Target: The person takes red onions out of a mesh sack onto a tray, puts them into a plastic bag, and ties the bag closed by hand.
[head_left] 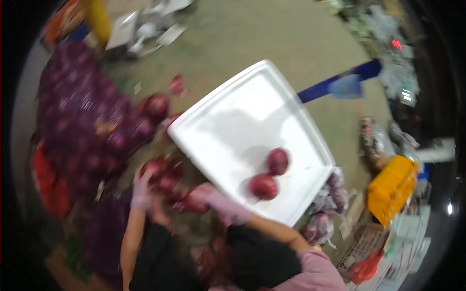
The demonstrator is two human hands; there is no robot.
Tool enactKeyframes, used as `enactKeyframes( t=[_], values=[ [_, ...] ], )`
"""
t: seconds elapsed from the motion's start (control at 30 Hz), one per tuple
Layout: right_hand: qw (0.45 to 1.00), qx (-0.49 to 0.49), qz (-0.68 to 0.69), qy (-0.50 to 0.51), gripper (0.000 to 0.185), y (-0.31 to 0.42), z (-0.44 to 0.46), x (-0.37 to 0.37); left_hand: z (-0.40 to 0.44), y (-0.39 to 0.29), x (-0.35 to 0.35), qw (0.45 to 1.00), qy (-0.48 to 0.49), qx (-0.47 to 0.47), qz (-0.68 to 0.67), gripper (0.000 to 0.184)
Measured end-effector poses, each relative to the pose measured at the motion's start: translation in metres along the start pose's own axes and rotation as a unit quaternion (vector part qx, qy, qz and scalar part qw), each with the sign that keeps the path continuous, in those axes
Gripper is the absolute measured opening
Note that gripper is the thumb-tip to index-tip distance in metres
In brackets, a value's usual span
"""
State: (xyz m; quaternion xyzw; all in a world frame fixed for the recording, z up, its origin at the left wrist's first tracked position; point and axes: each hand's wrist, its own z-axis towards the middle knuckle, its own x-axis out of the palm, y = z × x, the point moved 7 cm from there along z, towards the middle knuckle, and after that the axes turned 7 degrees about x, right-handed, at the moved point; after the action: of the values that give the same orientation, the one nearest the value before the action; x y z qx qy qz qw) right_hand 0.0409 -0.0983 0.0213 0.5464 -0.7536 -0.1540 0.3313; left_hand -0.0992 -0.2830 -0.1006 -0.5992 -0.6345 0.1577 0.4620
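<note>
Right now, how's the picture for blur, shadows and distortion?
In the head view, the left hand and right hand look blurred; also in the head view, a broad shadow falls across the white tray, with smaller ones beside its two onions; the head view's edges bend and darken, fisheye-like.

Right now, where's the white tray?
In the head view, the white tray is near the middle, to the right of the onion-filled mesh sack and beside the right hand.
</note>
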Motion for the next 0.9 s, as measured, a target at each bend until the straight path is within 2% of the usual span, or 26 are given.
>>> enactKeyframes(
  t=[0.03,0.07,0.1,0.13,0.23,0.3,0.37,0.43,0.5,0.57,0.67,0.7,0.73,0.8,0.83,0.87,0.9],
  values=[
    [1.0,-0.003,-0.016,0.005,0.038,-0.001,-0.002,-0.001,-0.005,-0.004,0.012,0.998,-0.039,-0.035,-0.018,0.054],
    [1.0,0.015,0.008,-0.009,0.039,-0.011,0.006,0.001,0.009,0.013,-0.01,1.0,-0.028,-0.005,0.01,0.053],
    [0.997,0.042,0.054,0.033,0.038,-0.01,0.008,0.01,0.006,0.012,-0.007,0.999,-0.032,0.003,0.017,0.051],
    [0.997,0.031,0.074,0.016,0.037,-0.014,0.009,0.01,0.009,0.011,-0.008,0.999,-0.019,0.025,0.04,0.051],
    [0.998,0.026,0.055,0.019,0.05,-0.016,0.011,0.008,0.01,0.009,0.004,0.998,0.023,0.05,0.037,0.051],
    [0.997,0.011,0.076,0.015,0.05,-0.023,0.018,0.006,-0.007,-0.006,0.025,0.998,0.018,0.042,0.048,0.046],
    [1.0,0.007,0.016,-0.004,0.056,-0.025,0.023,0.005,-0.007,-0.007,0.027,0.996,0.047,0.059,0.056,0.048],
    [1.0,0.0,0.006,0.005,0.057,-0.03,0.029,0.006,-0.009,-0.004,0.028,0.996,0.051,0.059,0.042,0.049],
    [1.0,-0.007,-0.001,0.001,0.057,-0.029,0.031,0.007,-0.01,0.004,0.026,0.999,0.05,0.007,0.01,0.05],
    [1.0,-0.013,-0.009,-0.003,0.057,-0.029,0.034,0.008,-0.008,0.01,0.023,0.998,0.064,-0.005,0.004,0.053],
    [1.0,-0.02,-0.01,-0.001,0.052,-0.03,0.04,0.009,-0.01,0.012,0.029,0.991,0.109,-0.019,-0.069,0.054],
    [1.0,-0.018,-0.005,0.004,0.05,-0.031,0.043,0.01,-0.013,0.009,0.042,0.98,0.154,-0.03,-0.123,0.059],
    [0.998,-0.05,-0.019,0.016,0.048,-0.028,0.046,0.01,-0.019,0.005,0.05,0.965,0.19,-0.042,-0.177,0.064],
    [0.999,-0.026,-0.009,0.044,0.039,-0.018,0.038,0.016,-0.016,0.017,0.043,0.944,0.169,-0.139,-0.245,0.064],
    [0.987,-0.119,-0.047,0.102,0.031,0.007,0.027,0.024,-0.023,0.002,0.054,0.945,0.171,-0.128,-0.247,0.063],
    [0.975,-0.13,-0.038,0.176,0.027,0.009,0.033,0.031,-0.022,0.003,0.046,0.959,0.149,-0.109,-0.217,0.064],
    [0.979,-0.073,0.067,0.176,0.031,-0.011,0.047,0.029,-0.024,-0.008,0.056,0.954,0.182,-0.087,-0.223,0.064]
  ],
)
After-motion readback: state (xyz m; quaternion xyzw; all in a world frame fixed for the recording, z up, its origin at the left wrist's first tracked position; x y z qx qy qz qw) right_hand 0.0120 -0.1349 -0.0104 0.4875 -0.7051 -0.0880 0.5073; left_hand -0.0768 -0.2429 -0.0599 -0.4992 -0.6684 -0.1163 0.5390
